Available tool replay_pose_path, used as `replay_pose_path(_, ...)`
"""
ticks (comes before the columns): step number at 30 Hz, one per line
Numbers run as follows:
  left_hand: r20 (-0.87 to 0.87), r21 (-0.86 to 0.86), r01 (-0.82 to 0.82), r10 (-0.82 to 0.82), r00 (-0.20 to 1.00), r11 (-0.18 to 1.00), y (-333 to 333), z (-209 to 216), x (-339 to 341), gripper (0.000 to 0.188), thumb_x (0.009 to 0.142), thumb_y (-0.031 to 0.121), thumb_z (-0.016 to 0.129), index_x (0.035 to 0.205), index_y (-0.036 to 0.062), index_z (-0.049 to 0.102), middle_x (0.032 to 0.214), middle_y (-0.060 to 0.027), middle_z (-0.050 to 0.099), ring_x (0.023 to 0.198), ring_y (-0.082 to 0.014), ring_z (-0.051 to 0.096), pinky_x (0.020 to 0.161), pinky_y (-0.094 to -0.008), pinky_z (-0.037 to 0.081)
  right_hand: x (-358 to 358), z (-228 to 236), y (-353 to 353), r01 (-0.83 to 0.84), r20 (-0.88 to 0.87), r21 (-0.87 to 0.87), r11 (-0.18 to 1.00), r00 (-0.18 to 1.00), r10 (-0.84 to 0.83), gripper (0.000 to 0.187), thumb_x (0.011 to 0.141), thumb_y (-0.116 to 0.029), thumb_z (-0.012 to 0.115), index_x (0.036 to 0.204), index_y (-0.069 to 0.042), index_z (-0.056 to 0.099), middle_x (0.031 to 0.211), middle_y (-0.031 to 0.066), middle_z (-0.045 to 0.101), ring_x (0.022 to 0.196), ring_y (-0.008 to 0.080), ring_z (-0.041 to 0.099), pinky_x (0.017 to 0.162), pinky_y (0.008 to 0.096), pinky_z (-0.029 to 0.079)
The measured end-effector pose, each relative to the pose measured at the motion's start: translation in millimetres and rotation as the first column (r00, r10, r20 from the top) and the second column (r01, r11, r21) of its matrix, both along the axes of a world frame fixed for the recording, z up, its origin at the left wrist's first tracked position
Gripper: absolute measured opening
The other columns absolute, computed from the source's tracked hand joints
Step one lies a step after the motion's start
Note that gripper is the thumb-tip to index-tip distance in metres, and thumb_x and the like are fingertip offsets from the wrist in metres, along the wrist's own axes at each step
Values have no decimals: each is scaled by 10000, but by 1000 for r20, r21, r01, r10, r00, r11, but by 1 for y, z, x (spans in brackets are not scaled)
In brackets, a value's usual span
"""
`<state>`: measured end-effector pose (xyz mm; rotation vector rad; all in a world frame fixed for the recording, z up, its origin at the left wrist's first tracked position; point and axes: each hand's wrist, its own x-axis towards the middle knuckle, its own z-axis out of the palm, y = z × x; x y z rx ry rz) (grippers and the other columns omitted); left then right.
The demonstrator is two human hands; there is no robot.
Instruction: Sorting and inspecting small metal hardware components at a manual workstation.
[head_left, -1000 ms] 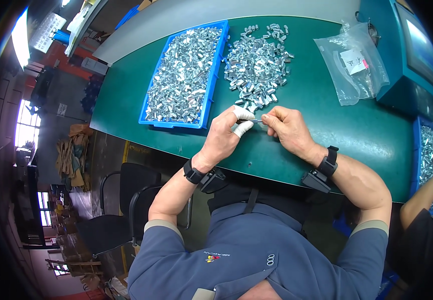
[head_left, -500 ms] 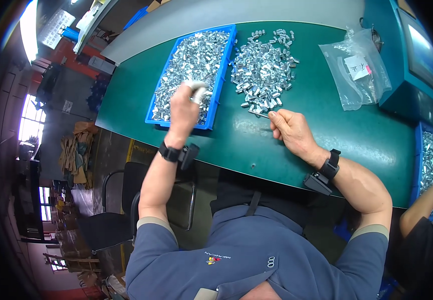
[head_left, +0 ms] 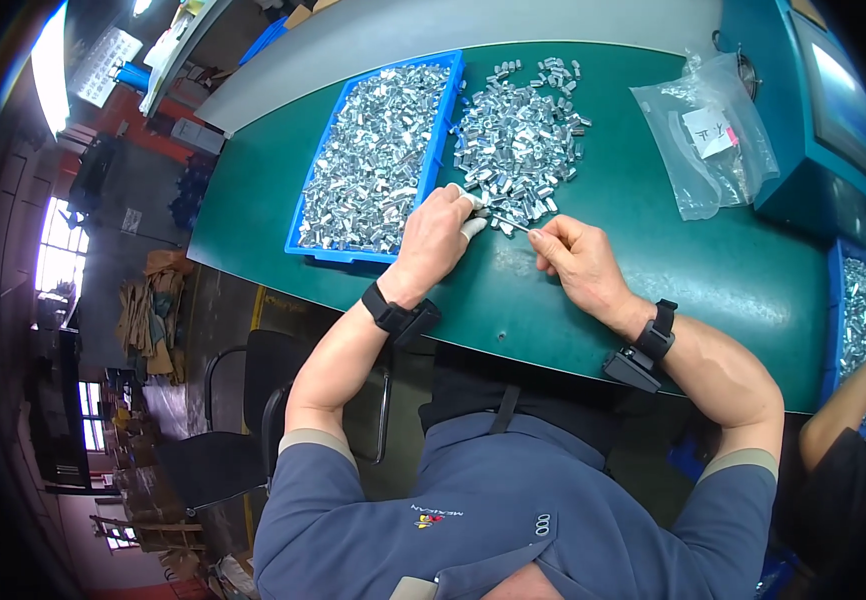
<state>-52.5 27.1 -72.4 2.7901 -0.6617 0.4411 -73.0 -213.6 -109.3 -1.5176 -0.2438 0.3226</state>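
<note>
My right hand [head_left: 583, 264] pinches a thin metal rod [head_left: 513, 222] between thumb and fingers, its tip pointing left. My left hand [head_left: 433, 238] has white covers on its fingertips. Its fingers bend together at the rod's tip, beside the near edge of a heap of small silvery metal sleeves [head_left: 521, 140]; whatever they grip is too small and covered to make out. Left of the heap, and just behind my left hand, lies a blue tray [head_left: 441, 125] filled with the same kind of sleeves [head_left: 378, 150].
The green tabletop [head_left: 643, 300] carries a clear plastic bag [head_left: 688, 180] with a white label at the right. Beyond it stands a teal machine [head_left: 803, 150] with a screen. At the far right another person's arm [head_left: 853, 400] reaches to a second blue tray [head_left: 833, 340] of metal parts.
My left hand has moved from above the blue tray rightward and nearer, to the rod's tip by the heap. My right hand holds the rod almost in the same place.
</note>
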Motion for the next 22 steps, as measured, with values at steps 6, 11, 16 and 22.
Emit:
replay_pose_path(6, -23, -171, 2, -6, 1000, 985, 2, 5, -19, 140, 851, 37, 771, 981, 38, 722, 926, -108, 681, 870, -324, 677, 764, -397, 542, -1, -3, 3, 50, 40, 41, 998, 998, -51, 219, 1006, -202, 667, 936, 4, 691, 764, 28, 701, 676, 83, 620, 618, 268, 506)
replay_pose_path(11, -22, -205, 82, -89, 996, 975, -5, 22, -31, 172, 828, 20, 778, 990, 41, 725, 933, -103, 685, 872, -323, 677, 773, -400, 549, -2, 2, -1, 10, 37, -36, 999, 999, -9, 207, 994, -185, 669, 964, 13, 722, 761, 43, 715, 669, 93, 641, 621, 277, 522)
replay_pose_path(16, 33, -66, 184, -182, 983, 981, -16, 27, -33, 195, 815, 20, 774, 1001, 44, 718, 950, -99, 680, 884, -311, 663, 767, -403, 548, -3, 0, 0, 3, 147, -125, 992, 989, 15, 219, 983, -185, 676, 934, 19, 738, 728, 71, 721, 634, 122, 659, 598, 307, 519)
replay_pose_path(22, 39, 23, 251, -252, 967, 968, -21, 32, -30, 206, 823, 21, 758, 1021, 55, 712, 977, -95, 678, 913, -303, 653, 774, -390, 547, 0, 4, -4, -96, 20, -145, 985, 995, 100, 221, 1014, -201, 666, 967, 2, 740, 760, 50, 721, 676, 91, 651, 614, 264, 523)
